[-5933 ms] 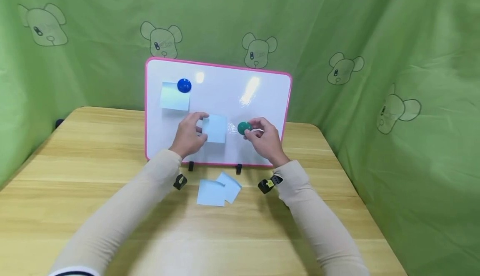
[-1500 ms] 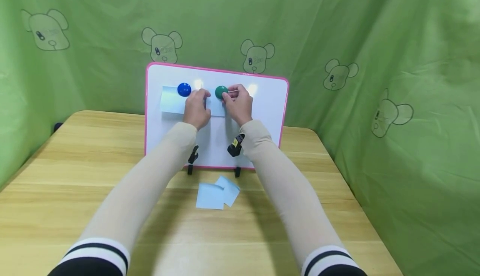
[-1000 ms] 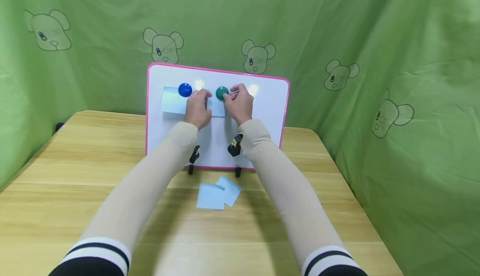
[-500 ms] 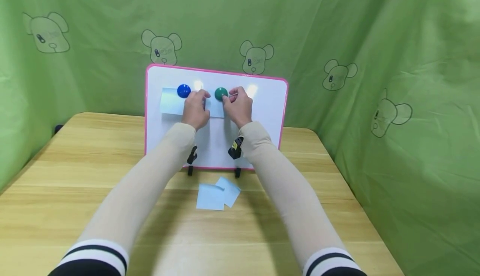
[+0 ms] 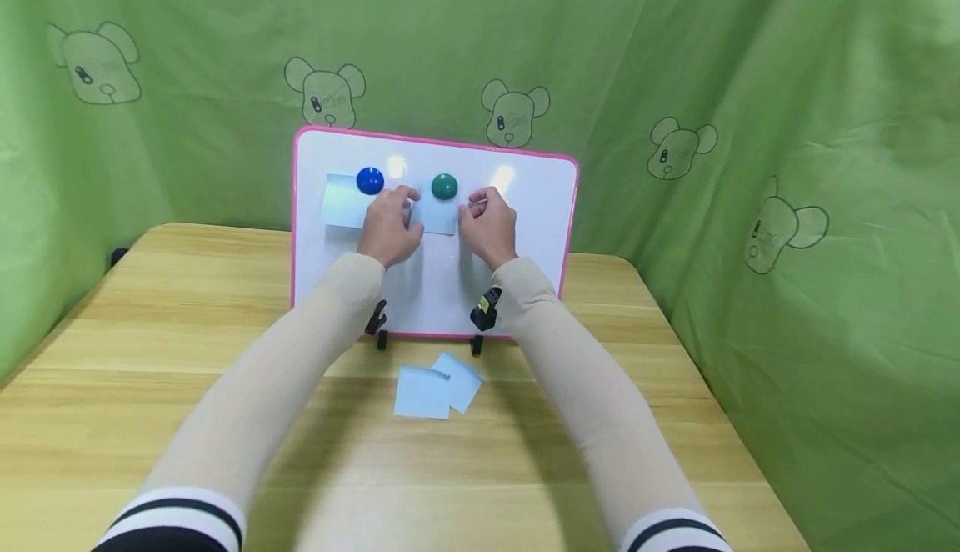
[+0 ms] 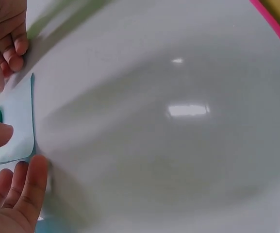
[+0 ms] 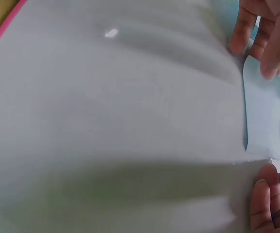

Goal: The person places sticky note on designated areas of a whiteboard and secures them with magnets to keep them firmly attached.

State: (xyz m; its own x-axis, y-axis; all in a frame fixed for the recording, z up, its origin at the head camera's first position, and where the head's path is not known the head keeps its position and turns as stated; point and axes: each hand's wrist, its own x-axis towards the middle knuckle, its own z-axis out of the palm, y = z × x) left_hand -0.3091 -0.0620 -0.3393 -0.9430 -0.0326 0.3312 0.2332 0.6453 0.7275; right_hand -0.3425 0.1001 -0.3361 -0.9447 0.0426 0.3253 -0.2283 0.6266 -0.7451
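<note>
A light-blue sticky note lies against the whiteboard, with a round green magnet on its upper part. My left hand is at the note's left edge, thumb and fingers apart and loosely bent. To the right of the note is my right hand, clear of the magnet and with nothing in its fingers. Both wrist views show the note's free lower edge standing slightly off the board. A second sticky note, further left and partly behind my left hand, has a blue magnet at its top right.
Two more sticky notes, a front one and one partly under it, lie on the wooden table before the board. Black feet support the pink-framed board. A green curtain hangs behind and at the sides.
The right hand carried the green magnet up and left to the note, then let go and drew back right. The note moved up beside the first one. The left hand has shifted slightly down.
</note>
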